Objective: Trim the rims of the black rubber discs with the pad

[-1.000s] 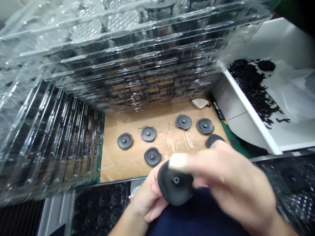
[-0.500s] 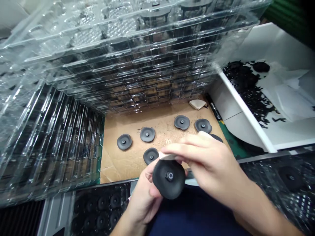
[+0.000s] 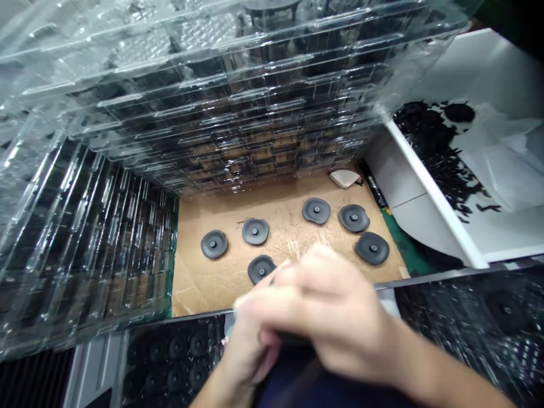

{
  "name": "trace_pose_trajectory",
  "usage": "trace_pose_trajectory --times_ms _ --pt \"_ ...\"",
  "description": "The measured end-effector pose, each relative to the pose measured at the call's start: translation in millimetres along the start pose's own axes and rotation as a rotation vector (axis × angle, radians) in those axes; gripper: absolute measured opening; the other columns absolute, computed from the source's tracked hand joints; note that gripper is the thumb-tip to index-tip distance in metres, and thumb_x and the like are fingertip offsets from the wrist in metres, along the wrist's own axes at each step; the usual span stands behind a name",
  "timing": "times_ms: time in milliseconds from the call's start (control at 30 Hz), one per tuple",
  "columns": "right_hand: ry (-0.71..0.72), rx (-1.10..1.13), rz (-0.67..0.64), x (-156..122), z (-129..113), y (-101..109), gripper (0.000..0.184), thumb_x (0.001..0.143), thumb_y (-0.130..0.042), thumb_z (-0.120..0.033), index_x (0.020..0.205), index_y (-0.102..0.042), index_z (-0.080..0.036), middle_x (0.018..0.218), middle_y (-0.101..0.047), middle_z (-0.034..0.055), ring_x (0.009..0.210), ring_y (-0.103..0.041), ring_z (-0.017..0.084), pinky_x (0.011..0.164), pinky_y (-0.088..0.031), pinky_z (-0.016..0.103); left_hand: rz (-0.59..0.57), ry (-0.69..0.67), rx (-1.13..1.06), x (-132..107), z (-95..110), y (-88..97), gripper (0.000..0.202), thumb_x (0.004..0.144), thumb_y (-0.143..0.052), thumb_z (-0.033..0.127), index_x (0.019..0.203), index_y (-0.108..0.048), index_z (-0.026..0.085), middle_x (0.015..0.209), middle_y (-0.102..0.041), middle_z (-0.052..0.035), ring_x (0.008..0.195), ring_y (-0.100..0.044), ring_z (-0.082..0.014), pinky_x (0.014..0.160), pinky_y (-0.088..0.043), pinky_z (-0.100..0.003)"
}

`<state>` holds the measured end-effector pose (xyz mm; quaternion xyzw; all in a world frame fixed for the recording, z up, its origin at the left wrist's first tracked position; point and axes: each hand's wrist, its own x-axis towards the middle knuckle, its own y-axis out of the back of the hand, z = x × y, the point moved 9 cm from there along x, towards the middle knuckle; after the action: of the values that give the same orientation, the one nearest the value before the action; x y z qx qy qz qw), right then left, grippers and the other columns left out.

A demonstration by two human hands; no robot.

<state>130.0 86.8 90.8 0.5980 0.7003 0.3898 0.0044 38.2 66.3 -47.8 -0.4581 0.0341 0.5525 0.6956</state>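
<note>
My left hand [image 3: 249,351] is closed at the lower middle. The black round disc it held by the rim a moment ago is now almost wholly hidden. My right hand [image 3: 323,306], smeared by motion, lies across the left hand and over the disc with its fingers curled. The small white pad seen under its fingers earlier is covered. Beyond the hands, several matching black discs with a small centre stub lie on the cardboard [image 3: 199,292]. One disc [image 3: 260,270] is just past my fingertips, and another disc [image 3: 372,248] lies right of my right hand.
Clear plastic trays stand stacked at the back [image 3: 191,102] and left [image 3: 85,226]. A white fan-shaped piece [image 3: 344,178] and a black marker [image 3: 374,187] lie at the far right. A white bin [image 3: 437,192] holds black scraps [image 3: 433,141]. A tray of black discs [image 3: 174,362] sits lower left.
My right hand has swept left and down over the disc, covering it and the white pad. The disc at the right of the cardboard is now uncovered. My left hand has barely moved.
</note>
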Motion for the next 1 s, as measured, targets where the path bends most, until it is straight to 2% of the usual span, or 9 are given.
trace_pose_trajectory --times_ms 100,167,333,433,533,633,733,867,1000 --pt "-0.376 -0.024 0.075 -22 66 6 0.027 0.093 -0.044 -0.013 0.103 -0.068 -0.021 0.097 -0.072 0.0011 0.088 -0.064 0.013 0.076 -0.049 0.027 -0.055 0.012 -0.041 3 5 -6.5 0.070 0.047 -0.086 0.044 0.112 -0.067 0.027 0.113 -0.070 -0.0065 0.111 -0.061 -0.0302 0.098 -0.047 -0.036" --pt "-0.534 -0.086 0.072 -48 99 -2 0.024 0.092 -0.049 -0.019 0.107 -0.068 -0.022 0.102 -0.071 0.0031 0.093 -0.064 0.016 0.081 -0.050 0.029 -0.083 0.021 -0.082 3 10 -8.9 0.063 0.050 -0.085 0.042 0.108 -0.068 0.028 0.118 -0.067 -0.0061 0.105 -0.064 -0.0268 0.099 -0.045 -0.036" --pt "-0.561 -0.091 0.003 -93 121 -44 0.024 0.090 -0.050 -0.020 0.101 -0.071 -0.020 0.086 -0.074 0.0041 0.076 -0.067 0.017 0.071 -0.054 0.030 -0.051 0.052 -0.098 2 14 -5.1 0.060 0.049 -0.086 0.038 0.105 -0.069 0.027 0.110 -0.069 -0.0021 0.103 -0.064 -0.0225 0.092 -0.047 -0.028" --pt "-0.597 -0.096 0.047 -91 115 -36 0.023 0.090 -0.051 -0.021 0.102 -0.070 -0.019 0.091 -0.074 0.0048 0.081 -0.068 0.018 0.074 -0.054 0.031 -0.052 0.037 -0.119 4 14 -6.9 0.060 0.050 -0.085 0.039 0.105 -0.068 0.026 0.110 -0.070 -0.0026 0.098 -0.066 -0.0219 0.093 -0.048 -0.030" --pt "-0.607 -0.105 0.190 -67 88 -2 0.023 0.091 -0.052 -0.024 0.108 -0.067 -0.019 0.107 -0.071 0.0053 0.094 -0.067 0.018 0.077 -0.054 0.027 -0.042 0.019 -0.119 5 11 -8.6 0.060 0.051 -0.085 0.039 0.107 -0.068 0.027 0.112 -0.070 -0.0036 0.093 -0.068 -0.0215 0.093 -0.050 -0.032" --pt "-0.366 -0.146 0.293 -31 31 19 0.025 0.090 -0.052 -0.017 0.113 -0.063 -0.016 0.106 -0.071 0.0065 0.091 -0.066 0.017 0.080 -0.053 0.027 -0.018 0.009 -0.112 5 8 -7.7 0.056 0.049 -0.087 0.036 0.101 -0.070 0.025 0.106 -0.072 -0.0029 0.097 -0.066 -0.0202 0.090 -0.051 -0.027" --pt "-0.088 -0.113 0.185 -11 -14 5 0.025 0.089 -0.047 -0.010 0.106 -0.064 -0.006 0.087 -0.072 0.0109 0.076 -0.064 0.018 0.074 -0.053 0.032 0.001 0.044 -0.107 4 6 -3.3 0.042 0.058 -0.084 0.031 0.097 -0.071 0.026 0.103 -0.072 -0.0011 0.098 -0.066 -0.0184 0.089 -0.051 -0.025" --pt "-0.121 0.018 -0.034 -6 -7 -20 0.024 0.088 -0.044 -0.007 0.097 -0.066 -0.008 0.076 -0.068 0.0061 0.066 -0.059 0.015 0.065 -0.050 0.028 0.032 0.022 -0.065 4 11 5.1 0.053 0.054 -0.086 0.024 0.104 -0.069 0.029 0.105 -0.072 0.0001 0.095 -0.068 -0.0193 0.090 -0.051 -0.027" --pt "-0.086 -0.166 0.155 1 -6 -5 0.028 0.087 -0.042 -0.008 0.102 -0.065 -0.004 0.074 -0.066 0.0095 0.067 -0.056 0.019 0.063 -0.047 0.035 0.039 0.102 0.002 3 3 3.6 0.054 0.051 -0.088 0.029 0.101 -0.070 0.022 0.086 -0.074 -0.0020 0.093 -0.069 -0.0213 0.083 -0.055 -0.025"
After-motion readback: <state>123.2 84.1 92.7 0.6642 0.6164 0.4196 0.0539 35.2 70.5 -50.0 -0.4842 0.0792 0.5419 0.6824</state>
